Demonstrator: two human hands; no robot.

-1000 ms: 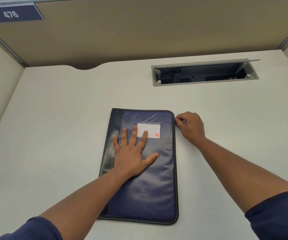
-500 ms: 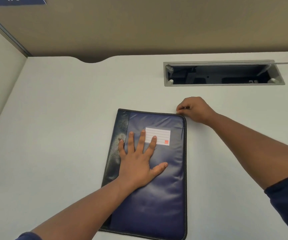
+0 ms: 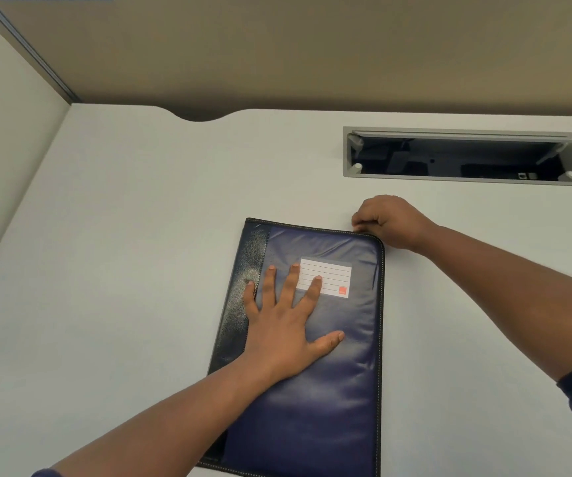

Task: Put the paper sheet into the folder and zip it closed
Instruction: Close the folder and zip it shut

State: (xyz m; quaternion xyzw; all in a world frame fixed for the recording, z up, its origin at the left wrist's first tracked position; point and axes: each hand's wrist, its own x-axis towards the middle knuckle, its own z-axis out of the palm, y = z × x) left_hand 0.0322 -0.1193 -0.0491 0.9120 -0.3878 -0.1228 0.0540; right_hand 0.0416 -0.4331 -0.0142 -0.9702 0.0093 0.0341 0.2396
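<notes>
A dark blue zip folder (image 3: 329,390) with a black spine strip and a white label card (image 3: 332,275) lies closed and flat on the white desk (image 3: 122,270). My left hand (image 3: 284,325) presses flat on its cover, fingers spread, two fingertips on the label. My right hand (image 3: 388,220) is curled at the folder's far edge near the right corner, fingers pinched on the zipper pull, which the fingers hide. No paper sheet is visible.
An open grey cable hatch (image 3: 346,156) is sunk into the desk behind my right hand. Beige partition walls (image 3: 277,56) close off the back and left side. The desk's back edge has a curved notch (image 3: 202,117).
My right hand has moved from the folder's right edge around the top right corner and leftward along the far edge. The left hand stays pressed on the cover.
</notes>
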